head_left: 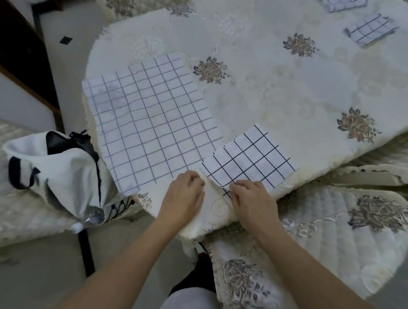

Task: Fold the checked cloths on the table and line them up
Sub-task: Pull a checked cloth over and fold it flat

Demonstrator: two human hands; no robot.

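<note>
We work at the near rim of the table (278,98), both hands on the small checked cloth (248,158). Our right hand (251,196) pinches its near corner; our left hand (185,194) has fingers curled at its left edge — apparently gripping it to start a fold. The large unfolded cloth (149,119) lies just beside it. Folded cloths (370,28) line the far right — open tablecloth lies between.

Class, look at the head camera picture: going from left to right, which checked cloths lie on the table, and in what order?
Large unfolded checked cloth → small folded cloth by the hands → folded cloth at the far right.
</note>
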